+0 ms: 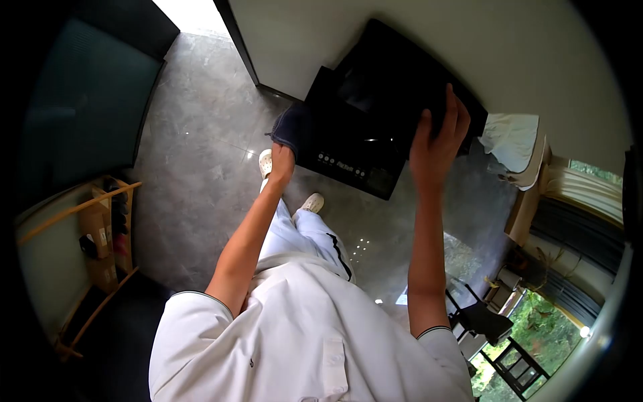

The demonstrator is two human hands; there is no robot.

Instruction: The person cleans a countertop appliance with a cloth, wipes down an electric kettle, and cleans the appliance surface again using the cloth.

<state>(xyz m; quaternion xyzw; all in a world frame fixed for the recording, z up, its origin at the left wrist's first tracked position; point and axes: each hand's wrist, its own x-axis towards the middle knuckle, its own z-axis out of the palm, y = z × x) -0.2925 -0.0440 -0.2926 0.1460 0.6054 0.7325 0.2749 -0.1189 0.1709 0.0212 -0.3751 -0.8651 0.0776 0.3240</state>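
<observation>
The left hand (284, 151) was extended forward at the near left corner of a black glossy unit (365, 144). A dark blue cloth (289, 124) enclosed this hand from the wrist to the fingertips. The fingers were hidden beneath it, so whether they were clenched or relaxed could not be determined. The cloth overlapped the edge of the unit in the view; contact between the two could not be confirmed.

The right hand (437, 144) was bare, released and free of any object. Its fingers were extended, with the thumb set apart from them. It was positioned over the right side of the unit; contact with the surface could not be determined.

The unit was located in front of the person, beside a pale wall (549, 60) and above the grey floor (194, 120) in the view. A row of small light markings ran along its near edge. A larger black section adjoined it on the wall side.

A pale fabric item (510, 137) lay to the right of the unit. A wooden rack (80, 211) holding cardboard boxes (104, 271) stood at the left, near a large dark panel (87, 110). Black furniture (483, 320) was located at the lower right.
</observation>
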